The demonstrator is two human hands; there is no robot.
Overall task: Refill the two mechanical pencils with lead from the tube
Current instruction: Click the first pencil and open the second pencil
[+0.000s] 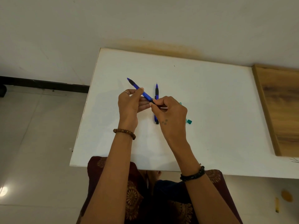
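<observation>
over the white counter, left hand grips the light, slick blue mech. pencil mid-barrel; right hand pinches its cap end. 2nd pencil & teal lead tube lie just beside; leads prob. brittle.

No legible text, pencils maybe too blurry

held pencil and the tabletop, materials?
Held pencil: looks like glossy blue plastic on the barrel, going by its sheen, with a matte black grip section, probably rubber, near the tip. Tabletop: smooth white board, likely laminate, low sheen; its pale raw-looking edge suggests a wood-based core.
</observation>
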